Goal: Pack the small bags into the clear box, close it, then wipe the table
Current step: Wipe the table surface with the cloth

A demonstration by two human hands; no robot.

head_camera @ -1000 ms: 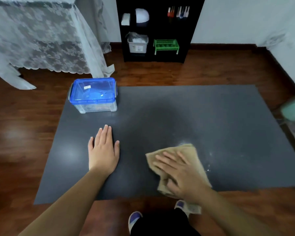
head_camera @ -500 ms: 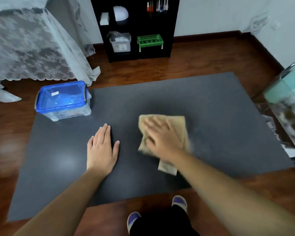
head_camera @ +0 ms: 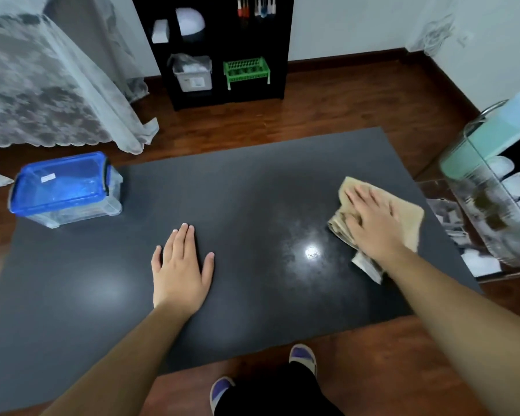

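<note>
Right now your right hand (head_camera: 373, 223) lies flat, fingers spread, pressing the tan cloth (head_camera: 409, 217) onto the dark table (head_camera: 252, 181) near its right edge. Your left hand (head_camera: 180, 268) rests open, palm down, mid-table, holding nothing. Far left sits the clear box (head_camera: 65, 190), its blue lid closed.

white label on clear box (head_camera: 65, 190) lid, unreadable, no legible text

Box (head_camera: 66, 190) contents blurred, unreadable
</note>
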